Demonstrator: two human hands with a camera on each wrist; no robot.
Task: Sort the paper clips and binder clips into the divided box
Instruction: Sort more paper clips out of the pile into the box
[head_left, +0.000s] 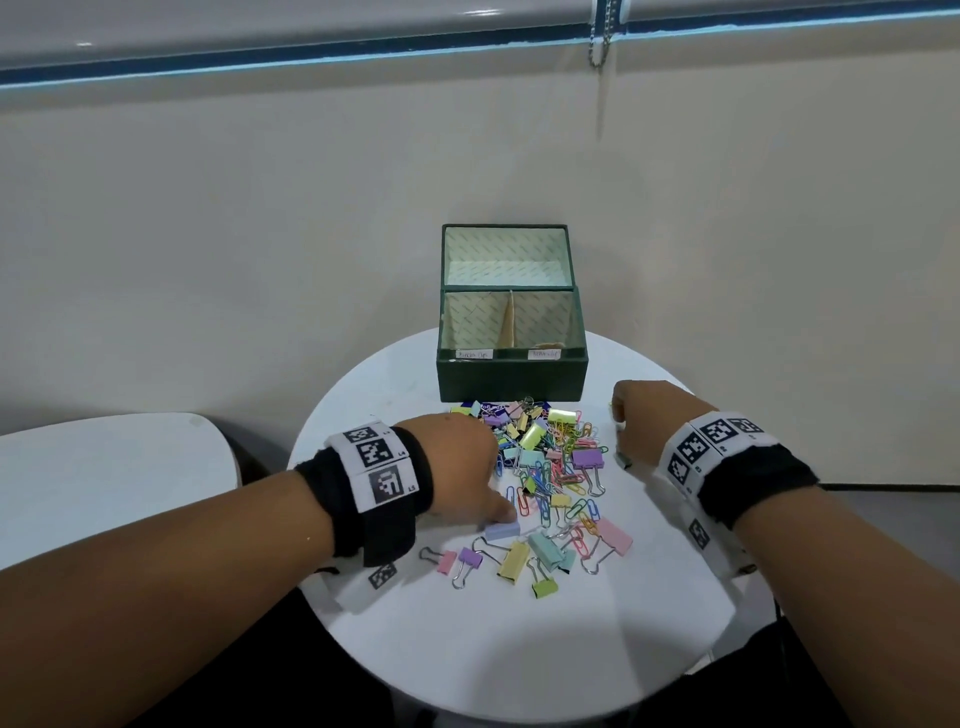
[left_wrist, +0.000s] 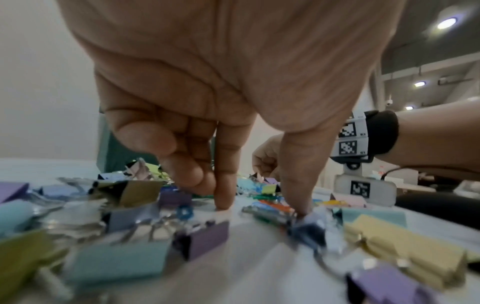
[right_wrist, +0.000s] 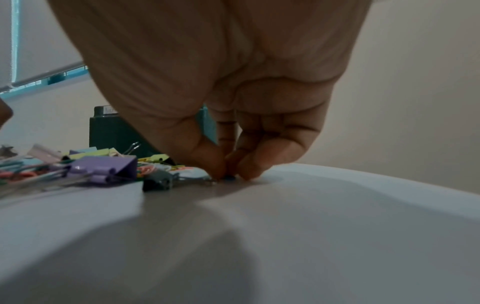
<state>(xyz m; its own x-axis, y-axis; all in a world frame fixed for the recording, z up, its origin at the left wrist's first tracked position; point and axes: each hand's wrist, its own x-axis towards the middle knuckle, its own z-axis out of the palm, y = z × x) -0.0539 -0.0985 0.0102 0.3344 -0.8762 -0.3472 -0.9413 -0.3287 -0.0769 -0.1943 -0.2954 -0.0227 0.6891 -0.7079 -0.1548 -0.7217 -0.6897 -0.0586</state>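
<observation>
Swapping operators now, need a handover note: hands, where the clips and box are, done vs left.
Left hand: on the near-left of the pile, index and thumb tips down among the clips; no clear grip.
Right hand: at the pile's right edge, fingertips pinching something small on the table; a light blue piece sits inside its fingers.
Paper clips and binder clips: mixed in a pile in front of the divided box.
Done: little or nothing; compartments look nearly empty, floors partly hidden.
Left: essentially the whole pile, into the labelled halves.
</observation>
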